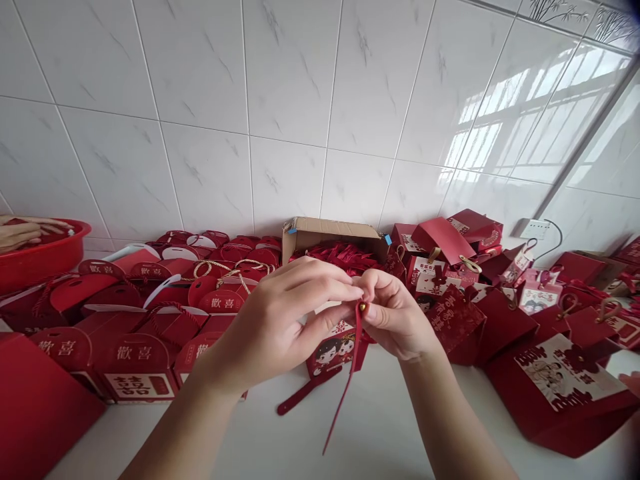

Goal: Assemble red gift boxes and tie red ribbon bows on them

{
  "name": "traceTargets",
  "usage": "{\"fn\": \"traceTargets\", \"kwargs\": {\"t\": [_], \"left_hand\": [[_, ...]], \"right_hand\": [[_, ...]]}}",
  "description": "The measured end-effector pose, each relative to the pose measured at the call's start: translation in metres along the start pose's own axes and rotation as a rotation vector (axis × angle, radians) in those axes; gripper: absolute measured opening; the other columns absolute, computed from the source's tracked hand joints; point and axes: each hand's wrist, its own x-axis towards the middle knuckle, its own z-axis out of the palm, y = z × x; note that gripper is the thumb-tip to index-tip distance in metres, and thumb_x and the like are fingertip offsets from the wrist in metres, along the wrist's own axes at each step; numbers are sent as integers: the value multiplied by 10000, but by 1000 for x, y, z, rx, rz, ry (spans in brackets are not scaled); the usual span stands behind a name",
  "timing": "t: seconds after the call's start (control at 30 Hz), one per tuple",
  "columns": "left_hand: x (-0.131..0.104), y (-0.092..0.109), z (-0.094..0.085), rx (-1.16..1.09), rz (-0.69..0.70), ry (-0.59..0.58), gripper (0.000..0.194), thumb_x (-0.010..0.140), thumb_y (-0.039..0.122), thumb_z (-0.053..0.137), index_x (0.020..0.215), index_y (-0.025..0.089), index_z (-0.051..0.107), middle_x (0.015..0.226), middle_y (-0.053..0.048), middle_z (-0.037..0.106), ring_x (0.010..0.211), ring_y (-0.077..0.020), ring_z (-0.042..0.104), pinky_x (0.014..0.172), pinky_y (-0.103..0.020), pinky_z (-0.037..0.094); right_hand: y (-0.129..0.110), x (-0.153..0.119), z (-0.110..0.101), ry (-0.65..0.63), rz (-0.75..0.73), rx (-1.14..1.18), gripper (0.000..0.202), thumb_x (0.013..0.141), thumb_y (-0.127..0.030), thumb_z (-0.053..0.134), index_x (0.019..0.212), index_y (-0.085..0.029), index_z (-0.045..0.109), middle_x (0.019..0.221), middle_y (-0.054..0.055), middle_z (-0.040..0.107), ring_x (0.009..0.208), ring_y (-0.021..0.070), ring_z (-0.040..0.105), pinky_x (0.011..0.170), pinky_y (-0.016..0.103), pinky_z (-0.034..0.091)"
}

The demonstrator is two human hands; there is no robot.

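Note:
Both of my hands meet above the white table at the centre. My left hand (295, 313) has its thumb and fingers pinched together at a thin red strap (357, 340). My right hand (393, 310) pinches the same strap beside a small gold stud (363, 307). The strap's narrow tail hangs down over the table. Behind and below my fingers stands a small red box (327, 357) printed with two cartoon figures, partly hidden by my left hand. Another red strap (300, 398) with a rounded end lies on the table in front of that box.
Rows of red gift boxes (137, 360) with cord handles fill the left. An open carton (337, 229) of red ribbons stands by the wall. More red boxes crowd the right. Other people's hands show at a red basin (75, 250) and at the right edge.

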Motion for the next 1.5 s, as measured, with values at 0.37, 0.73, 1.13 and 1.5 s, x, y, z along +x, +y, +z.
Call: {"fn": "traceTargets", "kwargs": {"t": [0.37, 0.73, 1.13, 1.5], "left_hand": [[-3, -1, -5, 56, -35, -25, 150, 828, 84, 665, 920, 202, 662, 951, -28, 685, 897, -145, 635, 781, -274, 541], [0, 0, -5, 185, -18, -38, 182, 817, 80, 657, 937, 215, 685, 974, -44, 674, 907, -177, 619, 779, -318, 530], [1, 0, -1, 218, -8, 49, 132, 813, 106, 687, 858, 230, 683, 929, -22, 675, 886, -167, 618, 764, -324, 541], [1, -6, -1, 270, 97, 54, 193, 849, 75, 614, 903, 240, 699, 882, -43, 653, 829, -171, 622, 685, -313, 549]], "right_hand": [[-7, -3, 3, 56, -1, -180, 165, 738, -124, 769, 851, -197, 674, 787, -10, 665, 692, 76, 623, 662, 185, 540], [-21, -15, 22, 310, -2, -540, 232, 699, -181, 805, 911, -271, 774, 825, 14, 736, 780, 129, 677, 703, 222, 575], [-26, -17, 21, 270, -37, -458, 133, 689, -123, 802, 762, -227, 760, 793, 6, 711, 724, 105, 654, 651, 204, 559], [-23, -11, 14, 236, 54, -303, 131, 685, -122, 803, 743, -166, 695, 723, -4, 674, 646, 71, 618, 587, 169, 550]]}}
